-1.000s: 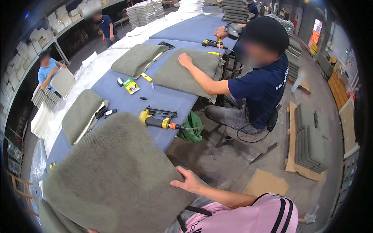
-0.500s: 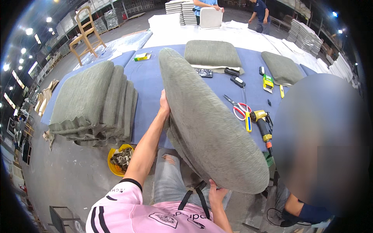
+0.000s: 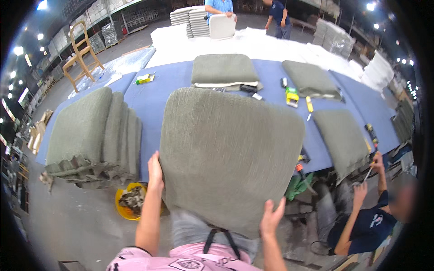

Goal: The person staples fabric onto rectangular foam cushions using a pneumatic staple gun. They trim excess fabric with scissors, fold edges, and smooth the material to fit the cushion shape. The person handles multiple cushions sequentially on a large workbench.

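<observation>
A grey-green fabric seat cushion (image 3: 226,153) faces me in front of my body, covering the near middle of the blue table. My left hand (image 3: 155,172) grips its left edge, the fingers partly hidden. At the lower right edge my right hand (image 3: 272,216) holds the cushion with the thumb raised apart from the fingers. To the left stands a stack of similar cushions (image 3: 81,128) with ruffled loose fabric at the bottom. Beyond the held one lies another grey-green cushion (image 3: 225,68), with a white layer under its near edge.
A yellow basket (image 3: 118,205) of scraps sits on the floor. On the table (image 3: 149,99) are a green-yellow box (image 3: 291,97), a yellow cutter (image 3: 309,104) and more cushions (image 3: 312,79). A co-worker (image 3: 366,221) handles a tool by a cushion (image 3: 342,140) at right. A wooden chair (image 3: 81,54) stands far left.
The cushion has turned from edge-on and slanted to its broad face toward me. My right hand has moved right along with its edge. The scissors and phone are now hidden.
</observation>
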`<state>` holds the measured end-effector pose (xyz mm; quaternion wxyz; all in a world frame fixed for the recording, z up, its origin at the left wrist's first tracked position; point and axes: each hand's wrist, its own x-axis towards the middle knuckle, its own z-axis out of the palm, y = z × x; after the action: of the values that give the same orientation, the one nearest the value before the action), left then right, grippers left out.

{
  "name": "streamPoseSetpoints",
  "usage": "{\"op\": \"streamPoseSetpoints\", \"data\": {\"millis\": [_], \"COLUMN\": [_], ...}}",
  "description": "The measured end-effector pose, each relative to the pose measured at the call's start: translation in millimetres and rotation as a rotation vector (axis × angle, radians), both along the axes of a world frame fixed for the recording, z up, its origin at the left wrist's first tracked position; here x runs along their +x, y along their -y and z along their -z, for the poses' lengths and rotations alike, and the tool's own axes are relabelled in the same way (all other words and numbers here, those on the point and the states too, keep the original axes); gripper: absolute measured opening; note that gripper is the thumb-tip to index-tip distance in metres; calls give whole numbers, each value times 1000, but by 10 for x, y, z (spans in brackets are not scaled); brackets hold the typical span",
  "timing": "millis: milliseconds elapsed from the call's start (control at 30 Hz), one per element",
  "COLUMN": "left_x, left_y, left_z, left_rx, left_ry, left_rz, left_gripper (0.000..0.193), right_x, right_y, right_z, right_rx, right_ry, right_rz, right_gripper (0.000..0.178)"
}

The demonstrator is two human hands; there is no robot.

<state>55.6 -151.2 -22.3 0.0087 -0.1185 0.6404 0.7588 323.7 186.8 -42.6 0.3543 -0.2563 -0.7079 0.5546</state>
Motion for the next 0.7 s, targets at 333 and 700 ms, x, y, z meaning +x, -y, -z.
{"op": "streamPoseSetpoints", "data": {"millis": [333, 700], "left_x": [1204, 2047], "left_y": [528, 862], "left_z": [141, 800], "left_rx": [-984, -394], "left_ry": [-265, 147], "left_rz": [158, 140], "left_gripper": [65, 50], "right_x": [-1077, -165], "right_y": [-127, -361], "right_z": [-47, 555], "right_rx": [741, -389], "right_ry": [311, 404], "right_rz": [-184, -101], "right_gripper": [45, 42]}}
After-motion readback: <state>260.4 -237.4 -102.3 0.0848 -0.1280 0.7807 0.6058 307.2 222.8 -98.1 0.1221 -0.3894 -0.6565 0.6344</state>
